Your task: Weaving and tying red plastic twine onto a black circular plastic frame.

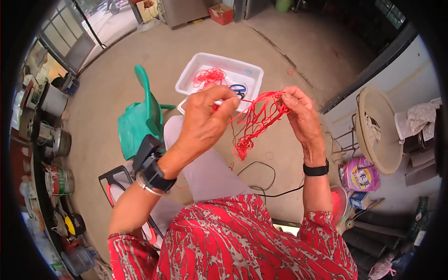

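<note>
A knotted red net of thin cord (263, 114) hangs between my hands, its bunched lower end dangling above the floor. My right hand (301, 112) pinches the net's upper right edge between thumb and fingers. With thumb and forefinger pressed together, my left hand (207, 114) grips a strand of the same red cord, drawn taut toward the net. Beyond my hands is a white plastic bin (186, 77). Inside it lie a loose tangle of red cord (210, 76) and blue-handled scissors (238, 87), partly hidden by my left hand.
On the left stands a green plastic chair (135, 126). A black cable (280, 193) runs over the floor by my knees. To the right, a large round beige basin (380, 130) leans near a purple bag (361, 175). Pots and buckets (60, 142) line the left wall.
</note>
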The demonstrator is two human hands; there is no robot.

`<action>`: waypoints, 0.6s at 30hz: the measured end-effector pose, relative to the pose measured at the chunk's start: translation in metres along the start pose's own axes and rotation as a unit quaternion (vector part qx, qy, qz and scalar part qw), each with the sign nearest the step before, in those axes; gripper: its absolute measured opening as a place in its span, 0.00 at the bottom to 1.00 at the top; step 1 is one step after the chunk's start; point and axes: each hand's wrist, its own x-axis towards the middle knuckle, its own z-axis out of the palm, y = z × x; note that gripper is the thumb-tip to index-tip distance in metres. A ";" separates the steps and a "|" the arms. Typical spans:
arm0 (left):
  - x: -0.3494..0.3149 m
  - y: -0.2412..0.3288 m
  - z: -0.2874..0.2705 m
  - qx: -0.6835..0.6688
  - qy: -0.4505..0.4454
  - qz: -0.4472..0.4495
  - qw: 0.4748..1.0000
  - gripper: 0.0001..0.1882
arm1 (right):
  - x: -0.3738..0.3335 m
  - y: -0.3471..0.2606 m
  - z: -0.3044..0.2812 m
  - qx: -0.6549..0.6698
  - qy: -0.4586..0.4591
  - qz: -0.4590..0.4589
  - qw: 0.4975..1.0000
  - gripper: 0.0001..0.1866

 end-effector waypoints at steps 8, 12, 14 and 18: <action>0.006 0.022 -0.049 -0.229 -0.033 -0.103 0.967 0.11 | -0.003 0.012 -0.005 0.000 0.010 0.010 1.000 0.07; 0.012 0.018 -0.085 -0.377 -0.046 -0.066 0.923 0.09 | -0.007 0.021 -0.012 0.007 0.011 0.011 1.000 0.07; 0.015 0.021 -0.100 -0.451 -0.003 -0.077 0.889 0.09 | -0.009 0.022 -0.014 0.007 0.022 0.012 1.000 0.07; 0.019 0.022 -0.128 -0.479 0.039 -0.029 0.876 0.10 | -0.012 0.022 -0.013 0.008 0.026 0.019 0.999 0.07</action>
